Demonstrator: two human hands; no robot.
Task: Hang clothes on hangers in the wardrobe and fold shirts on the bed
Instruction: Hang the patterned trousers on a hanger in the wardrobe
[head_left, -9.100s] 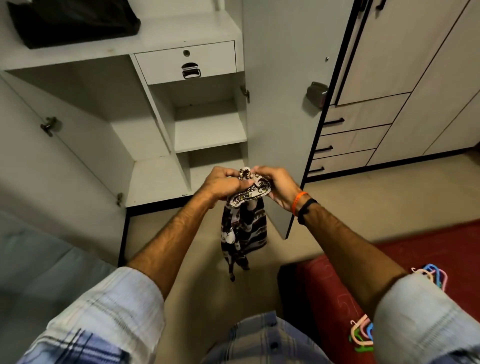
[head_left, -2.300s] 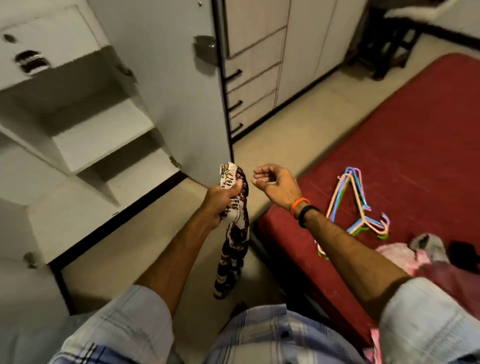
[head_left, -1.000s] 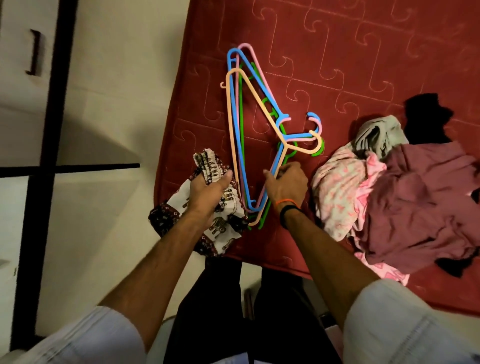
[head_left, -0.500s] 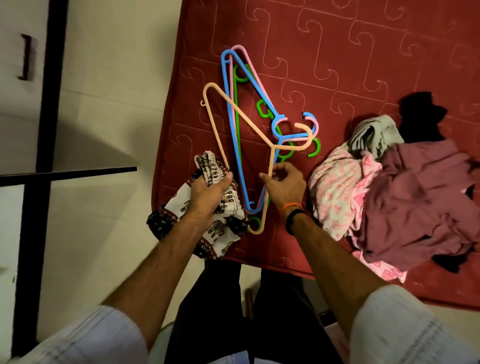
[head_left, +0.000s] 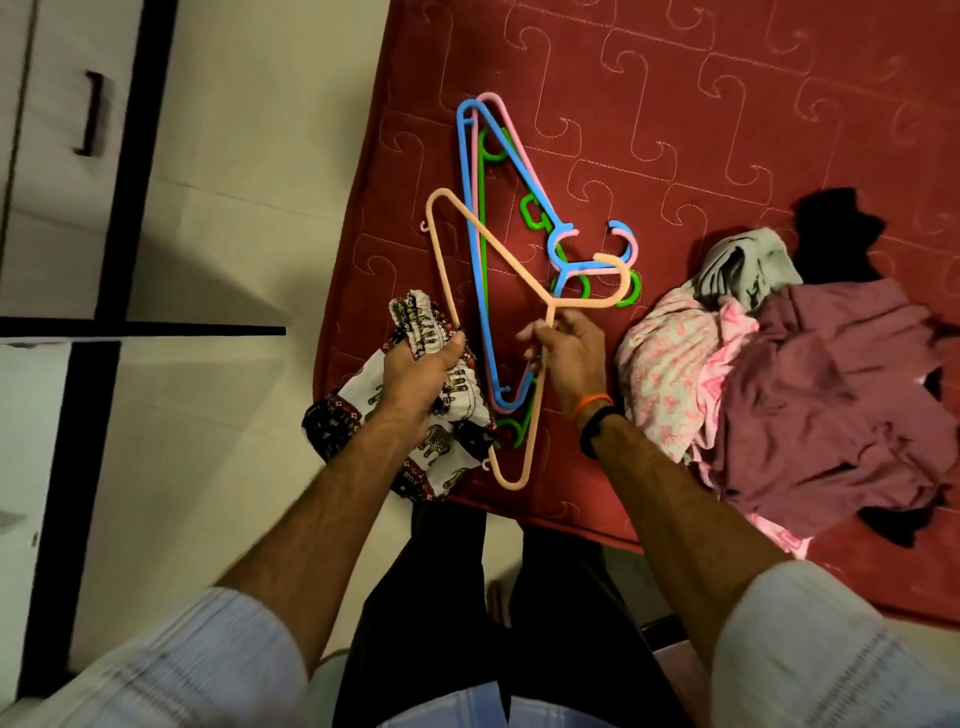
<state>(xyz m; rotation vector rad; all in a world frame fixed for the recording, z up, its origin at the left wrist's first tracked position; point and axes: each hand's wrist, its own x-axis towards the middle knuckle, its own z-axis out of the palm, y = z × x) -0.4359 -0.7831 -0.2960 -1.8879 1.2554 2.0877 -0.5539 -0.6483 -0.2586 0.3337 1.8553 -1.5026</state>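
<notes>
— What did you have on the left?

— My left hand (head_left: 421, 371) gripped the bunched patterned garment (head_left: 441, 415) at the near left edge of the bed (head_left: 675, 104). Soft and limp, I judged; it would sag unless taken by the waistband.

— And to the right?

— My right hand (head_left: 569, 353) pinched the peach hanger (head_left: 457, 322) just below its hook, over the other hangers (head_left: 493, 218). Light, stiff plastic, likely slippery; the neck seemed the surest hold. The clothes pile (head_left: 779, 384) lay farther right.
</notes>
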